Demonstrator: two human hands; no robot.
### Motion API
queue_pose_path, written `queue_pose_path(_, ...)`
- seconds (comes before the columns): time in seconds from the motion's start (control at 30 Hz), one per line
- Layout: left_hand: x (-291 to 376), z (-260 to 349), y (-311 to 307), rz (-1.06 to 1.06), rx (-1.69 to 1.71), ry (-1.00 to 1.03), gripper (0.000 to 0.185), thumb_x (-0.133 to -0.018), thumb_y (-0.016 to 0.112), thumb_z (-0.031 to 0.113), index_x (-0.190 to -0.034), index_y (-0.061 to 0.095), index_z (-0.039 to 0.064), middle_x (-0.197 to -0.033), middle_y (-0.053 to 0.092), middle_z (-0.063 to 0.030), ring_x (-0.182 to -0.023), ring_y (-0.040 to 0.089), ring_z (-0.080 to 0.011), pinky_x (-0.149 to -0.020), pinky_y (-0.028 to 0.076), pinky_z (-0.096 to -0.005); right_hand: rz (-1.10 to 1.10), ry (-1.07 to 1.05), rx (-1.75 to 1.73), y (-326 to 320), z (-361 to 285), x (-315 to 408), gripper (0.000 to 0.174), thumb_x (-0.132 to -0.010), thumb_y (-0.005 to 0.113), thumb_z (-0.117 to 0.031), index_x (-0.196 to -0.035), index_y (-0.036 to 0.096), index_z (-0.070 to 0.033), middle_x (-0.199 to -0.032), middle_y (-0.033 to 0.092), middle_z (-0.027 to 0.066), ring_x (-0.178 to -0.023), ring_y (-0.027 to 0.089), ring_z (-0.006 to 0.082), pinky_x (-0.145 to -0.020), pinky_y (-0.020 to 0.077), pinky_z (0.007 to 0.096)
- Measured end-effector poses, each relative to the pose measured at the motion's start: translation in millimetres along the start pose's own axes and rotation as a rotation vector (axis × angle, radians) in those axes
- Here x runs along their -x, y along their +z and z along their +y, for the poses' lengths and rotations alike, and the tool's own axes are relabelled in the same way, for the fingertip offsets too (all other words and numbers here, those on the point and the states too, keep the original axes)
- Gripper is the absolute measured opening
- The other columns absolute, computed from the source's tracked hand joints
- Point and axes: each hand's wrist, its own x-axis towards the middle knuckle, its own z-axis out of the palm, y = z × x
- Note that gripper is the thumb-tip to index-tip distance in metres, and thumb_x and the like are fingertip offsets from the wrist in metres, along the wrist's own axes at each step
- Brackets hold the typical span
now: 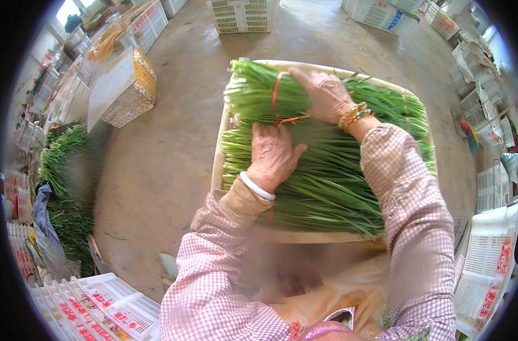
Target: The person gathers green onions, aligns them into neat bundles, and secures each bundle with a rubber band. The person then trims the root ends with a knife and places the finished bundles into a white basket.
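A pale, shallow crate [218,160] in front of me holds several bundles of garlic chives, white-green stalk ends to the left and dark leaves to the right. The uppermost bundle of chives [254,93], blurred by motion, has an orange-red tie [276,91] around it, with a loose end trailing right. My right hand [327,93] lies across this bundle's far side, its fingers bent over the leaves. Against the near side is my left hand [274,151], fingertips tucked at the tie and thumb apart. Its fingertips are partly hidden by the stalks.
Loose green chives [63,162] are heaped on the left. White plastic crates with red writing stand at the lower left [110,307] and right [489,264]. A patterned cardboard box [131,93] sits at the upper left; another crate [244,17] is ahead on the concrete floor [152,157].
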Motion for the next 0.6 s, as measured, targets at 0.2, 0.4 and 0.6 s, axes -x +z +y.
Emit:
queue_pose_path(0.2,-1,3,-15,-0.098,-0.007,0.006,0.061,-0.089,0.061,0.053,-0.110,0.061,-0.004,-0.093,0.063,-0.0180,-0.098,0.060,-0.0344,-0.108,0.033,-0.0521,-0.146,-0.114,-0.537,38,14,-4,0.079,-0.057,0.074,-0.012,-0.133,0.055,-0.006,-0.106,0.069,0.0202,-0.101,0.066,0.0344,-0.090,0.0520,0.0395)
queue_pose_path(0.4,-3,2,-15,-0.118,0.009,0.009,0.051,-0.088,0.065,0.047,-0.103,0.061,-0.001,-0.091,0.062,-0.0166,-0.091,0.060,-0.0334,-0.092,0.042,-0.0468,-0.526,-0.076,-0.839,56,39,-23,0.079,-0.061,0.079,-0.018,-0.134,0.053,-0.003,-0.119,0.066,0.0185,-0.111,0.062,0.0273,-0.098,0.0469,0.0374)
queue_pose_path(0.6,-16,-18,-28,-0.026,0.276,-0.194,0.027,-0.091,0.067,0.032,-0.089,0.068,0.005,-0.087,0.068,-0.0139,-0.082,0.066,-0.0319,-0.072,0.052,-0.0414,-0.426,-0.098,-0.749,70,37,-14,0.081,-0.060,0.077,-0.020,-0.136,0.051,-0.007,-0.116,0.067,0.0189,-0.109,0.063,0.0326,-0.096,0.0484,0.0395)
